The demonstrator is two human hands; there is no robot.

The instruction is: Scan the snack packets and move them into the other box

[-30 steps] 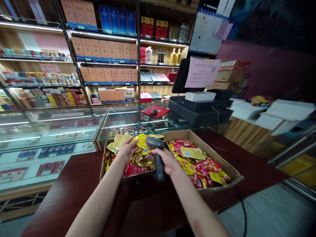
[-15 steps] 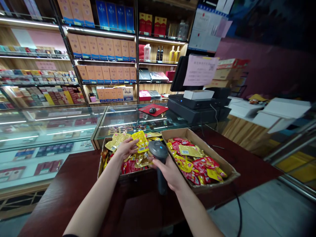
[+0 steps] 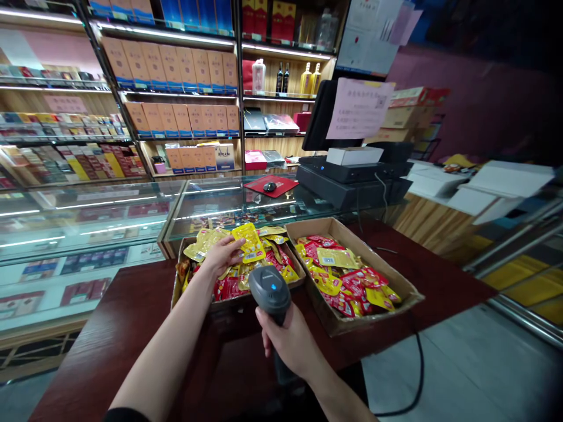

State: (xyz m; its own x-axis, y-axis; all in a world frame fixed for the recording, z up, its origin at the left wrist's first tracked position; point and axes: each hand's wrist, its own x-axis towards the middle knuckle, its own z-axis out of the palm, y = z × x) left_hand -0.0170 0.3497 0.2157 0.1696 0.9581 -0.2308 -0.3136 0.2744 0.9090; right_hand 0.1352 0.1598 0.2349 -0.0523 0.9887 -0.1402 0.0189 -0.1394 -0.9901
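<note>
My left hand [image 3: 223, 256] is closed on the edge of a yellow snack packet [image 3: 248, 242], whose barcode side faces me. It holds the packet over the left cardboard box [image 3: 295, 271], which is full of yellow, gold and red packets. In my right hand [image 3: 288, 337] is a dark grey barcode scanner [image 3: 269, 291], gripped by its handle with a blue light on top. The scanner's head points toward the left box and the raised packet. Beside it stands the right cardboard box [image 3: 338, 325], filled with similar red and yellow packets.
Both boxes rest on a dark red table [image 3: 127, 316]. Behind them is a glass display counter [image 3: 211, 202] with a mouse [image 3: 270, 186] on a red pad. A monitor [image 3: 319, 114] stands on a black cash drawer [image 3: 347, 190]. A black cable [image 3: 420, 375] hangs at the right.
My right hand has drawn the scanner back toward me and slightly left, away from the packets. My left hand still holds the yellow packet, its barcode now more plainly visible.
</note>
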